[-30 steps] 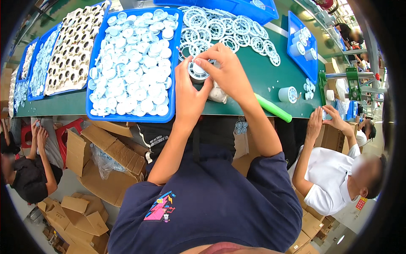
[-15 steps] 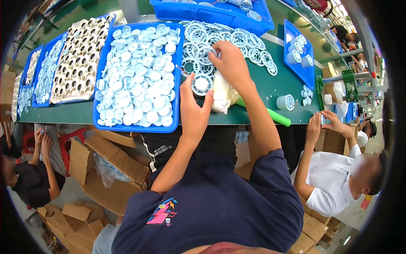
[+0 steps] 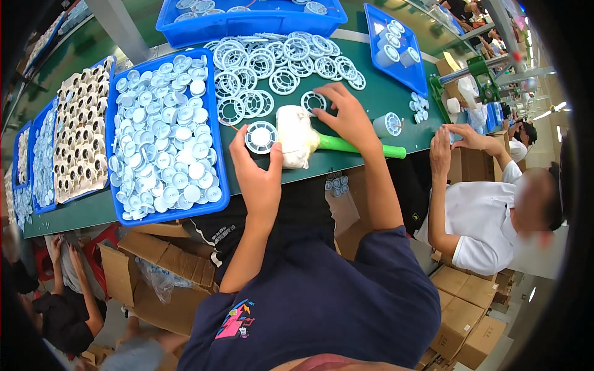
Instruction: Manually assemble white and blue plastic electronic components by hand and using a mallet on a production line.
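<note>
My left hand curls its thumb and fingers round the sides of a light blue round housing with a white disc in its middle. A thin reddish wire shows by the fingertips. In my right hand, a light blue spoked ring is gripped at its edge between thumb and fingers, just apart from the ring pile. Between the hands lies a mallet, its head wrapped in white and its green handle passing under my right wrist.
Loose spoked rings are heaped beyond my hands. To the left stands a blue tray full of round caps, then an egg-carton-like tray. A blue bin is behind; a blue tray holds cups. A co-worker sits at right.
My right hand has drawn a ring out of the pile and toward me, beside the mallet head. The left hand still holds the housing. The whole view has shifted.
</note>
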A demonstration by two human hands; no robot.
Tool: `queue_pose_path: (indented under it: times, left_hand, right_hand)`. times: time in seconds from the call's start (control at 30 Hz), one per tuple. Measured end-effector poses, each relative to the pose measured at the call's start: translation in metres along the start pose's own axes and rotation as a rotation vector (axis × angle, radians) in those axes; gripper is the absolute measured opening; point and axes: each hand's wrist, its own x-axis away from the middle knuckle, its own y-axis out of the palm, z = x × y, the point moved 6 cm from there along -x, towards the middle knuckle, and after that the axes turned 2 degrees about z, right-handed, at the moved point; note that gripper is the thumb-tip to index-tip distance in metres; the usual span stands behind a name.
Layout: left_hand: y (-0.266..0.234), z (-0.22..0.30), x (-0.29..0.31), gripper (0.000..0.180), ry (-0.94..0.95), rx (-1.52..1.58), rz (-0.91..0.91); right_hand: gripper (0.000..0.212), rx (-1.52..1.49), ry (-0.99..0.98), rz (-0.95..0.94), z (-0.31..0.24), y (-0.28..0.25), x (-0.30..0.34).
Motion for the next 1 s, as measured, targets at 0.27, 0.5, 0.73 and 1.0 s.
queue_pose_path:
  times: [0.27,0.5,0.73,1.0]
  left_hand:
    - [-0.008,0.005,-0.011,0.058,0.099,-0.042,-0.121]
    - [-0.012,0.005,-0.019,0.059,0.227,-0.126,-0.065]
    - [-0.012,0.002,-0.017,0.065,0.186,-0.12,-0.104]
    - [-0.01,-0.004,-0.018,0.067,0.179,-0.118,-0.072]
  right_hand:
    - [0.048,0.036,-0.226,-0.113,-0.016,-0.001,0.012]
    - [0.049,-0.006,-0.317,-0.24,-0.02,-0.004,0.011]
    - [0.05,0.032,-0.272,0.015,-0.016,-0.006,0.002]
    - [0.051,-0.246,-0.59,-0.101,-0.116,0.012,0.013]
